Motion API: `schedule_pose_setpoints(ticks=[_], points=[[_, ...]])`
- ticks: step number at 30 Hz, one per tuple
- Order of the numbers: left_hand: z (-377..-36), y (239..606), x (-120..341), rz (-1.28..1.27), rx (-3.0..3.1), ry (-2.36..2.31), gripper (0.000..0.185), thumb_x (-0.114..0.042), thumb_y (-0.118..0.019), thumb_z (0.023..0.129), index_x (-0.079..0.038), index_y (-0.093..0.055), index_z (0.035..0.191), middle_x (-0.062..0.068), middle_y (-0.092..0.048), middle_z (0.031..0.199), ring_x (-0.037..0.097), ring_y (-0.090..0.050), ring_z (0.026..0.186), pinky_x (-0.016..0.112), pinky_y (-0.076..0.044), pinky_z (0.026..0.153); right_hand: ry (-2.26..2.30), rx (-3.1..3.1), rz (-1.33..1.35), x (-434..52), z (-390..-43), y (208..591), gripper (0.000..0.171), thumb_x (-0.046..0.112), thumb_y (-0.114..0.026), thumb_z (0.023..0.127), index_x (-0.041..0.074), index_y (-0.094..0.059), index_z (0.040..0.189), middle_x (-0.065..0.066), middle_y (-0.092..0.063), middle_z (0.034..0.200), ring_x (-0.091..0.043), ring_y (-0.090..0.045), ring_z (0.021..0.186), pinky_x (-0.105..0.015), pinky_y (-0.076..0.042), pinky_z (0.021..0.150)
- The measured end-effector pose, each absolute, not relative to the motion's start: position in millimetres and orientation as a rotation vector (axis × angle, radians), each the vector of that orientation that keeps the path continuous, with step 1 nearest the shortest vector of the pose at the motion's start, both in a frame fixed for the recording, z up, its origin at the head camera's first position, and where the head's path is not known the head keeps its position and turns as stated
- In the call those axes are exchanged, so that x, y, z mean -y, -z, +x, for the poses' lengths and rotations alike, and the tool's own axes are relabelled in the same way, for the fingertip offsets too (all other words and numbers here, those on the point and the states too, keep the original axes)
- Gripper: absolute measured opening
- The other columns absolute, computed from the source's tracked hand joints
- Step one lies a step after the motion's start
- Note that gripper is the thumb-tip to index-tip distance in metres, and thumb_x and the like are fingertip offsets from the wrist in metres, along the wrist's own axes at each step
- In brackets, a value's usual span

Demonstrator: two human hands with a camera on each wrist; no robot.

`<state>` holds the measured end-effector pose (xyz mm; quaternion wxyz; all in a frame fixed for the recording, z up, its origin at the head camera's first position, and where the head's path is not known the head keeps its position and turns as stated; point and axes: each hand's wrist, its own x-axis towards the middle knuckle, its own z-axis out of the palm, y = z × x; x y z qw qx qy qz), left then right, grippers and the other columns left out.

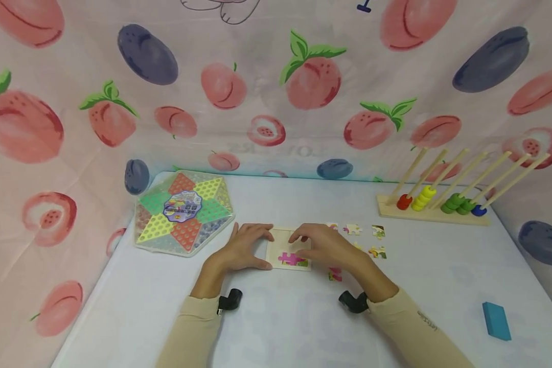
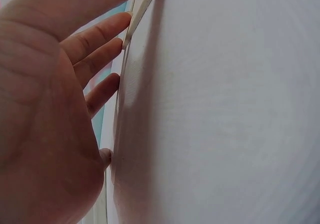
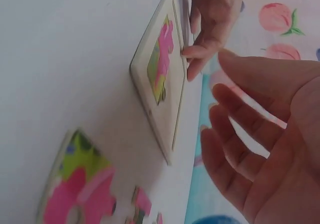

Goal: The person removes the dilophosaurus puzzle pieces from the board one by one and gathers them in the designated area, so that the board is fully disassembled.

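Note:
A small square wooden puzzle board (image 1: 279, 240) lies on the white table, with pink and green jigsaw pieces (image 1: 292, 259) joined along its near side. My left hand (image 1: 243, 249) holds the board's left side, thumb at the near corner and a fingertip at the far corner. Over the board's right part hovers my right hand (image 1: 329, 247), fingers loosely bent and nothing between them in the right wrist view. A loose pink and green piece (image 3: 82, 189) lies beside the board. The left wrist view shows the left palm and fingertips against the board's edge.
Several loose jigsaw pieces (image 1: 378, 252) are spread right of the board, some partly behind the right hand. A star-patterned checkers board (image 1: 184, 212) lies at back left. At back right stands a wooden peg rack (image 1: 434, 213) with coloured beads; a blue block (image 1: 497, 321) lies at front right.

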<state>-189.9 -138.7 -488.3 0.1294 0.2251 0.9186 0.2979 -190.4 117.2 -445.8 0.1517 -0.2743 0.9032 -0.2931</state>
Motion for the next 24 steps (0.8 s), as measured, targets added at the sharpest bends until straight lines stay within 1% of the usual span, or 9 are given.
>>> schedule_pose_setpoints(ticks=[3,4,11,15,18,22,24], points=[[-191,487,138,0.649,-2.675,-0.859,0.058,-0.041,-0.087,0.068,-0.025,-0.061,0.116,-0.005,-0.042,0.153,0.024,-0.030,0.143,0.067,0.005,0.115,0.802,-2.576,-0.749,-109,-194,449,0.029,0.022,-0.077,0.084,0.020,-0.070,0.111,0.005,-0.069,0.111,-0.015,-0.060,0.102,-0.034,-0.052,0.088],[-191,486,138,0.647,-2.676,-0.857,0.058,-0.041,-0.087,0.068,-0.025,-0.061,0.117,-0.006,-0.042,0.153,0.024,-0.029,0.143,0.066,0.005,0.116,0.787,-2.571,-0.756,-107,-195,451,0.028,0.021,-0.077,0.083,0.019,-0.071,0.111,0.005,-0.069,0.111,-0.015,-0.060,0.101,-0.034,-0.052,0.088],[-187,487,138,0.646,-2.670,-0.869,0.058,-0.040,-0.087,0.069,-0.023,-0.060,0.117,-0.004,-0.042,0.153,0.026,-0.030,0.143,0.067,0.004,0.116,0.679,-2.564,-0.829,-99,-193,464,0.032,0.019,-0.077,0.084,0.018,-0.069,0.115,0.007,-0.067,0.110,-0.010,-0.058,0.094,-0.030,-0.051,0.087],[-186,488,137,0.654,-2.672,-0.880,0.058,-0.039,-0.087,0.068,-0.023,-0.060,0.117,-0.003,-0.042,0.153,0.026,-0.030,0.143,0.067,0.004,0.115,0.731,-2.543,-0.847,-100,-191,466,0.030,0.015,-0.077,0.084,0.015,-0.070,0.113,0.007,-0.068,0.101,-0.009,-0.058,0.088,-0.026,-0.052,0.083],[-186,489,136,0.664,-2.678,-0.882,0.057,-0.039,-0.087,0.068,-0.024,-0.060,0.117,-0.004,-0.042,0.153,0.026,-0.031,0.143,0.067,0.004,0.115,0.736,-2.545,-0.872,-101,-191,466,0.024,0.012,-0.076,0.083,0.014,-0.072,0.107,0.007,-0.068,0.093,-0.007,-0.058,0.082,-0.022,-0.052,0.078],[-185,489,137,0.660,-2.682,-0.891,0.057,-0.038,-0.088,0.067,-0.024,-0.061,0.116,-0.004,-0.043,0.152,0.025,-0.031,0.142,0.068,0.004,0.115,0.701,-2.560,-0.892,-98,-190,466,0.021,0.011,-0.076,0.083,0.014,-0.073,0.103,0.007,-0.068,0.091,-0.006,-0.057,0.080,-0.020,-0.051,0.076],[-185,489,137,0.661,-2.687,-0.899,0.057,-0.037,-0.088,0.067,-0.024,-0.061,0.115,-0.003,-0.044,0.151,0.026,-0.032,0.142,0.068,0.004,0.115,0.700,-2.552,-0.883,-97,-190,466,0.024,0.010,-0.076,0.083,0.012,-0.072,0.107,0.006,-0.067,0.091,-0.007,-0.057,0.081,-0.020,-0.051,0.076]])
